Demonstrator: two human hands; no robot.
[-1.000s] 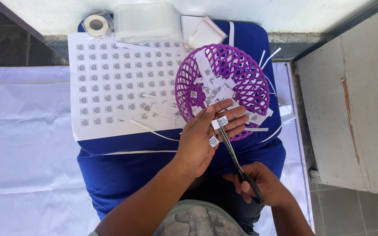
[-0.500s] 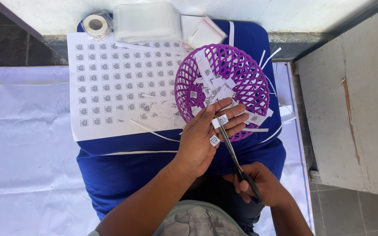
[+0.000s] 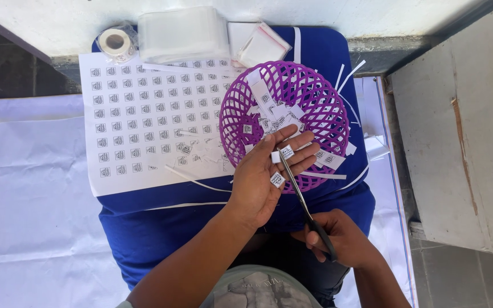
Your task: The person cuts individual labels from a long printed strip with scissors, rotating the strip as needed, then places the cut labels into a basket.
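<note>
My left hand (image 3: 262, 181) is held palm-up over the near rim of a purple lattice basket (image 3: 241, 97), pinching a small printed paper label strip (image 3: 282, 154) between its fingers. A loose cut label (image 3: 277, 179) lies on the palm. My right hand (image 3: 340, 239) grips the black handles of scissors (image 3: 295, 185), whose blades point up across the left fingers at the strip. The basket holds several cut labels and paper strips (image 3: 275, 117).
A white sheet printed with rows of small labels (image 3: 144, 120) lies on a blue cloth (image 3: 161, 234). A tape roll (image 3: 115, 43), clear plastic bags (image 3: 181, 34) and small sachets (image 3: 261, 43) sit at the far edge. White sheeting (image 3: 24, 188) left, concrete slab (image 3: 457, 131) right.
</note>
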